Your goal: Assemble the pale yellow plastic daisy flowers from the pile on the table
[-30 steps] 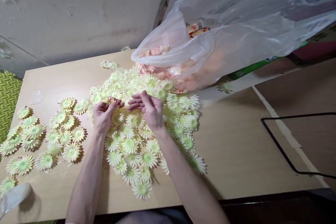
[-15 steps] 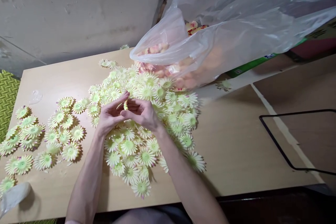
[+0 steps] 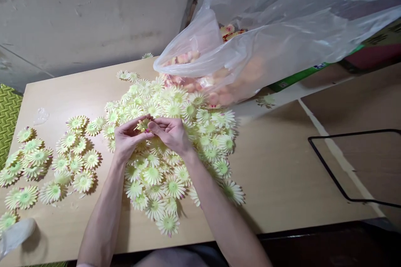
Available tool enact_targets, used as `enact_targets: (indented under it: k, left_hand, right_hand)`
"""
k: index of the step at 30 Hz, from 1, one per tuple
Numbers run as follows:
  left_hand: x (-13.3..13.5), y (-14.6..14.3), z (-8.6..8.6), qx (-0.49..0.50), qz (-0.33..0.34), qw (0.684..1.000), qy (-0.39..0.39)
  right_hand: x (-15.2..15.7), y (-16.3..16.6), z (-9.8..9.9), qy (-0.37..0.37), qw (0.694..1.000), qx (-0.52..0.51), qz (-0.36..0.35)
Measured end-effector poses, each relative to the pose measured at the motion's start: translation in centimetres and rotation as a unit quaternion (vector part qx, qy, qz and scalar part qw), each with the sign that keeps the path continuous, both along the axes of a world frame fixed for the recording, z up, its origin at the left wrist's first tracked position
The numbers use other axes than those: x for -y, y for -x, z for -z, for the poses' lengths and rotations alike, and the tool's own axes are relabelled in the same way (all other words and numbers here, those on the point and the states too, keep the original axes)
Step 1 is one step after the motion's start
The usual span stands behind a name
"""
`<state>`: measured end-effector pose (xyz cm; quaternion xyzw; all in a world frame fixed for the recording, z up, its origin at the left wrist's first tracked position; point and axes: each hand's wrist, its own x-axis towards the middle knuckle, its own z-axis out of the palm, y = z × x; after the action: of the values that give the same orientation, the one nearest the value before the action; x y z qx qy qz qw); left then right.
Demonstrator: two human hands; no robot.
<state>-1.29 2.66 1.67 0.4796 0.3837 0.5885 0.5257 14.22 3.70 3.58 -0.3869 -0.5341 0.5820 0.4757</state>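
At the far left a green textured mat (image 3: 9,117) shows past the edge of the desk (image 3: 266,171). Just inside that edge lies a loose left group of flower pieces (image 3: 39,157), pale petals around green centres, with a whitish object (image 3: 20,233) near the viewer, too cut off to identify. To its right is a second group of the same pieces (image 3: 75,144); the bare strip between it and the big heap suggests these are set apart on purpose.

The left hand (image 3: 127,139) pinches a held flower (image 3: 143,125) between thumb and fingers, above the middle of the heap of flowers (image 3: 153,173). Its petals are bunched, and whether it is one piece or several layers I cannot tell. The right hand (image 3: 172,135) meets it from the right, thumb and fingers closed at its edge. A two-handed pinch probably gives finer control of such thin petals, and the heap sits centrally, likely so that both hands reach it easily.

Beyond the heap, to the far right, a translucent plastic bag (image 3: 282,41) lies on its side, its mouth facing the heap and pinkish pieces (image 3: 219,85) inside. A lone flower (image 3: 265,100) lies just beside it, and a black wire frame (image 3: 327,167) stands at the right.
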Motion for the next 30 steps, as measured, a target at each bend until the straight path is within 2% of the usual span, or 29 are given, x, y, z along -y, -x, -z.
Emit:
enact_targets:
  k: [4, 9, 13, 15, 23, 30]
  left_hand:
    - [-0.12, 0.07, 0.29, 0.008, -0.03, 0.999, 0.02]
    - [-0.28, 0.0, 0.56, 0.022, -0.052, 0.998, 0.015]
    - [-0.34, -0.07, 0.65, 0.026, -0.034, 0.999, 0.014]
    - [-0.37, 0.01, 0.6, 0.019, -0.014, 1.0, 0.014]
    - [-0.55, 0.31, 0.2, -0.002, 0.06, 0.998, -0.032]
    - [-0.54, 0.14, 0.09, 0.003, 0.063, 0.997, -0.052]
  right_hand:
    - [0.07, 0.03, -0.09, -0.012, 0.999, 0.025, 0.035]
    - [-0.11, 0.25, 0.41, -0.028, 0.99, -0.019, 0.139]
    - [0.07, 0.26, 0.12, -0.08, 0.98, -0.017, 0.184]
    - [0.21, 0.18, -0.08, -0.091, 0.981, -0.016, 0.171]
    - [0.07, -0.1, 0.27, -0.084, 0.994, -0.067, 0.034]
    - [-0.11, -0.18, 0.49, -0.081, 0.994, -0.061, 0.047]
